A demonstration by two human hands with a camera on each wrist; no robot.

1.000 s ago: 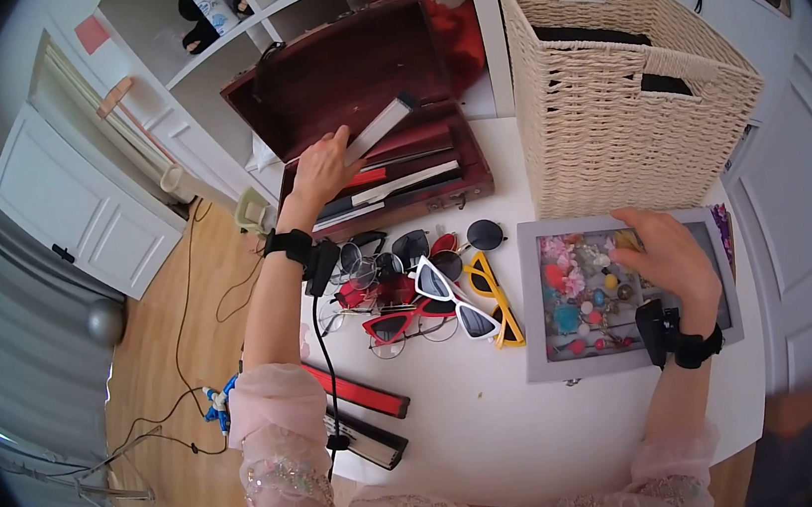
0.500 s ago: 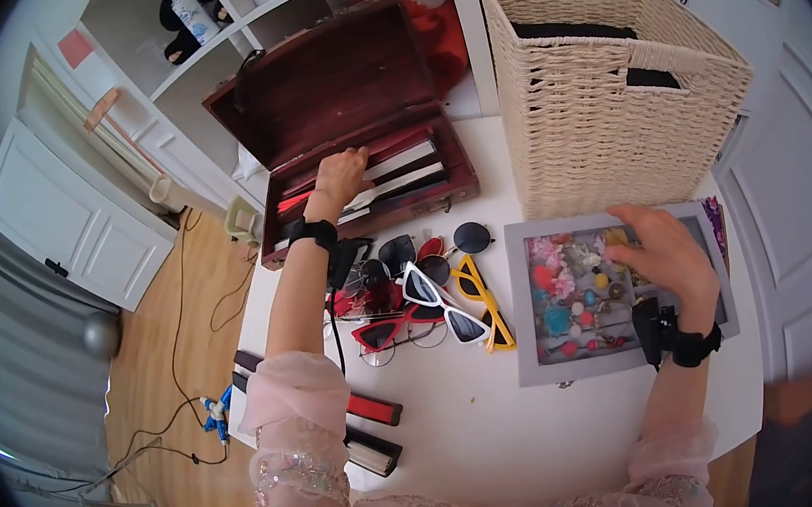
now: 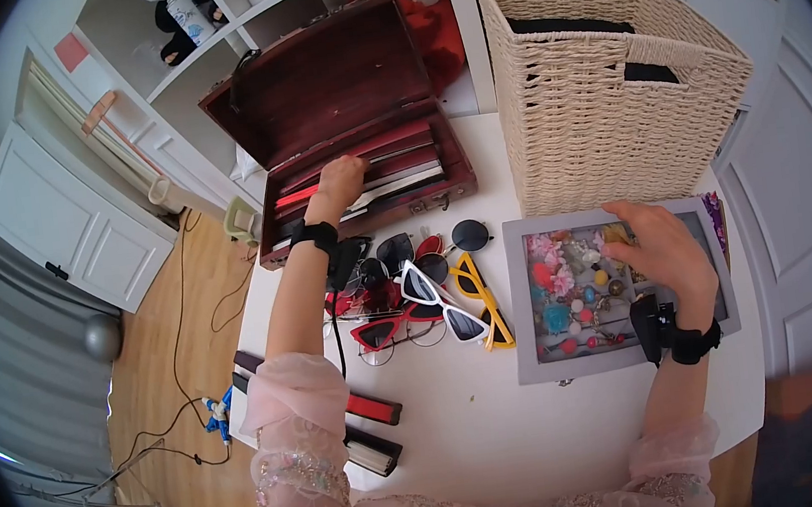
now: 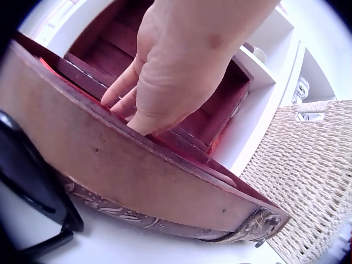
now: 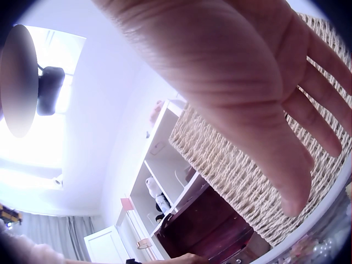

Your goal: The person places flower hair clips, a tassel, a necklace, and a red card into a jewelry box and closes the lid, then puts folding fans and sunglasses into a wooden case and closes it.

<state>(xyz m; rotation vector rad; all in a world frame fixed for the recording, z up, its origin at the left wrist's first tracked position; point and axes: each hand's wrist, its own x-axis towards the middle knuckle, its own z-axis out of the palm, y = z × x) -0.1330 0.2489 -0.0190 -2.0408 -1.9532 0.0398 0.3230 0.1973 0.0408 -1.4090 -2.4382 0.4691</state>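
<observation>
My left hand [image 3: 342, 183] reaches into an open dark red wooden case [image 3: 463, 182] at the back of the table. The left wrist view shows its fingers [image 4: 125, 102] fairly straight, pointing down behind the case wall, tips partly hidden. Long narrow folded pieces, resembling hand fans, lie in the case, among them a white one [image 3: 408, 183] beside the hand. My right hand [image 3: 664, 249] rests with spread fingers on the lid of a grey jewelry box [image 3: 523, 310]. Colourful trinkets [image 3: 572, 305] show through its clear top.
A pile of glasses lies before the case, with white sunglasses [image 3: 444, 301] and yellow sunglasses [image 3: 485, 303] on its right. A red narrow piece [image 3: 374, 407] and a black-and-white one [image 3: 374, 452] lie near my left sleeve. A tall woven basket [image 3: 612, 130] stands behind the jewelry box.
My left hand has lowered a long narrow white piece into the case and now sits lower among the contents. The right hand has stayed on the jewelry box.
</observation>
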